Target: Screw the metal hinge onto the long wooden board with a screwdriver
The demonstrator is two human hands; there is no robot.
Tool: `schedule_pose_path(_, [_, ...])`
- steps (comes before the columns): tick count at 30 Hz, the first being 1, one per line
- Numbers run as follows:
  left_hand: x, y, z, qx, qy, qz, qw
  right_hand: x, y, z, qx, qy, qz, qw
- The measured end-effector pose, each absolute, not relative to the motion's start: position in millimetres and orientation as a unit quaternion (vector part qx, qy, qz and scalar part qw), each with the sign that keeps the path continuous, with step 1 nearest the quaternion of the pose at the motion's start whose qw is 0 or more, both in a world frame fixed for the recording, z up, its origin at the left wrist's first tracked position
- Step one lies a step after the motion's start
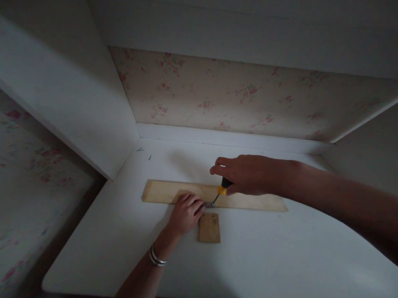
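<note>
1 block (210, 229), some metal bits (150, 157) around board (164, 192); right hand (247, 174) grips screwdriver (222, 190); left hand (184, 213): grip unclear.

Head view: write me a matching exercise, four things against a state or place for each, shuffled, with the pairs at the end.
1. Screwdriver
2. Long wooden strip
3. Small wooden piece
4. Silvery bracelet

A. Brown, nearer the person than the other piece of wood
B. Worn at a wrist
C. Gripped in the right hand
D. Pale, stretching past the left hand on both sides

Pairs: 1-C, 2-D, 3-A, 4-B
</note>
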State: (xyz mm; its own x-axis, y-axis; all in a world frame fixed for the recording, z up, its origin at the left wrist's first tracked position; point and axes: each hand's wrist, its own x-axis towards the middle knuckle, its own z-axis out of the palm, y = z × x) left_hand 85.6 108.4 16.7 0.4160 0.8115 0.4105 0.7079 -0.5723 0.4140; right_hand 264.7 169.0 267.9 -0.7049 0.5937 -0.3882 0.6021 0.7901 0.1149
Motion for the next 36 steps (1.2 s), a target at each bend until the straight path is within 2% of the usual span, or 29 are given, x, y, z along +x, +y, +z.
schedule_pose_path(3, [86, 108, 17, 0.838, 0.45, 0.296, 0.086, 264, 171, 264, 0.291, 0.931, -0.01, 0.22])
schedule_pose_path(7, [86, 108, 18, 0.838, 0.449, 0.302, 0.075, 261, 166, 261, 0.354, 0.906, 0.027, 0.23])
schedule_pose_path(12, [86, 105, 18, 0.839, 0.448, 0.298, 0.085, 259, 160, 273, 0.331, 0.908, -0.031, 0.254])
schedule_pose_path(15, [85, 104, 17, 0.838, 0.449, 0.298, 0.082, 259, 161, 276, 0.355, 0.897, -0.012, 0.264])
schedule_pose_path(26, [83, 102, 18, 0.839, 0.446, 0.304, 0.068, 256, 150, 268, 0.428, 0.865, 0.054, 0.257])
schedule_pose_path(29, [83, 102, 19, 0.838, 0.445, 0.307, 0.069, 260, 153, 269, 0.394, 0.892, 0.01, 0.22])
schedule_pose_path(32, [83, 102, 20, 0.837, 0.444, 0.311, 0.07, 261, 157, 270, 0.345, 0.911, -0.021, 0.226])
schedule_pose_path(36, [83, 102, 19, 0.837, 0.444, 0.31, 0.074, 259, 155, 268, 0.408, 0.881, 0.013, 0.238])
